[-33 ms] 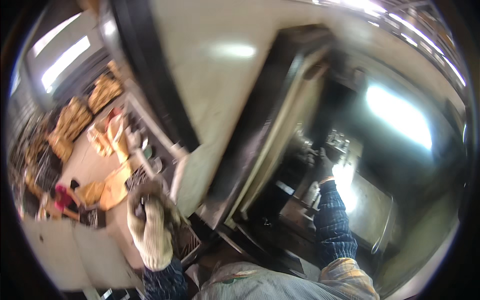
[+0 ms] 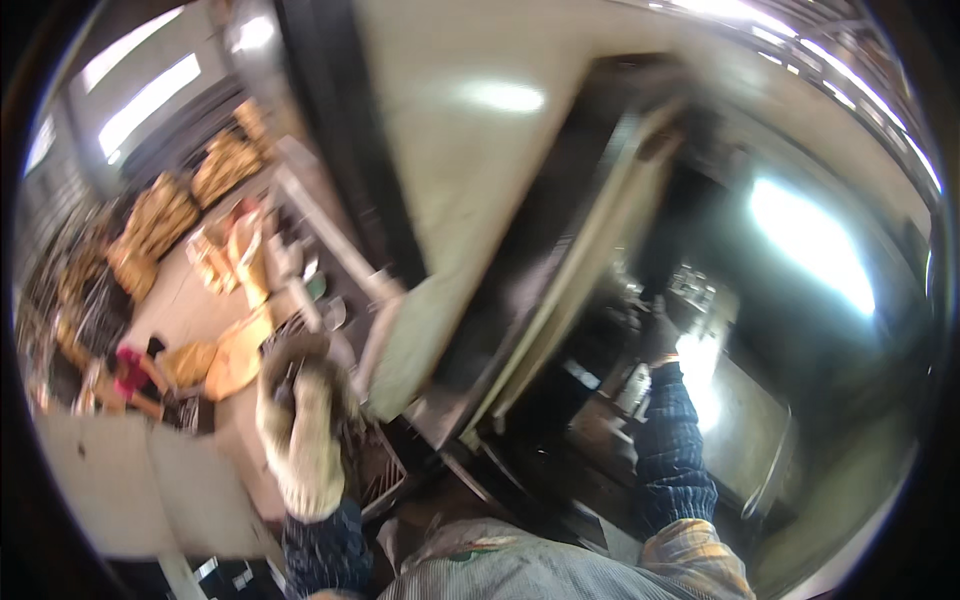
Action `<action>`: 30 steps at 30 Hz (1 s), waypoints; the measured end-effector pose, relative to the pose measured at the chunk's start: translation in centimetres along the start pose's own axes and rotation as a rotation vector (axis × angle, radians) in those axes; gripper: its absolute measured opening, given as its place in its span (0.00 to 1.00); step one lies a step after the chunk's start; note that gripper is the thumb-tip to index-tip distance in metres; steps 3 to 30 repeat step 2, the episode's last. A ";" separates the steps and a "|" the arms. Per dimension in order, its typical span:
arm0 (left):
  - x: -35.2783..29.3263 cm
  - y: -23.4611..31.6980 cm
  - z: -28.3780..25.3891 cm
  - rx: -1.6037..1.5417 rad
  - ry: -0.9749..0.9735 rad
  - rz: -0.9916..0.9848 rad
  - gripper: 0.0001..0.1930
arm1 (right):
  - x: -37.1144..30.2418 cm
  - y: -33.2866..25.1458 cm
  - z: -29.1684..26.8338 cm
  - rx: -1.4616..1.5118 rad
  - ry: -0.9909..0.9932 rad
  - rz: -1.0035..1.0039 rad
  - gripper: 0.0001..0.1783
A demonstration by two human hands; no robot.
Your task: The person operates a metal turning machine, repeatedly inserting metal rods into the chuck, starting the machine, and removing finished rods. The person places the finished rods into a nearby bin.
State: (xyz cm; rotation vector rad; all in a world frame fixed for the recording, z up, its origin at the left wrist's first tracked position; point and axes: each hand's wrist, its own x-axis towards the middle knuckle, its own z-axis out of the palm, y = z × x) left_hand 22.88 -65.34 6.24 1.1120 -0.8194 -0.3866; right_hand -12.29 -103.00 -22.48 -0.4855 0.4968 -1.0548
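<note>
My left hand (image 2: 305, 430), in a cream knit glove with darkened fingers, is raised at the lower left. Its fingers are curled round something small and dark that I cannot make out. My right hand (image 2: 660, 330) reaches into the machine's dim interior at the end of a dark blue sleeve (image 2: 672, 440). It is beside a shiny metal fixture (image 2: 692, 288) and seems to touch it, but blur and shadow hide the fingers. Below the fixture, a bright metal panel (image 2: 750, 425) catches the light.
The machine's dark-edged door frame (image 2: 540, 260) slants between my arms. A bright lamp glare (image 2: 812, 245) shows inside. At left are brown sacks (image 2: 155, 225), a metal-framed bench (image 2: 330, 235) with parts, and a person in a red top (image 2: 132, 372) bending.
The whole view has shifted slightly, so the machine and the sacks appear a little farther right. Both hands keep nearly the same pose.
</note>
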 end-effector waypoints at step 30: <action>2.5 -2.8 -2.6 0.402 0.162 0.240 0.19 | 2.4 2.5 3.6 -0.051 -0.052 0.137 0.29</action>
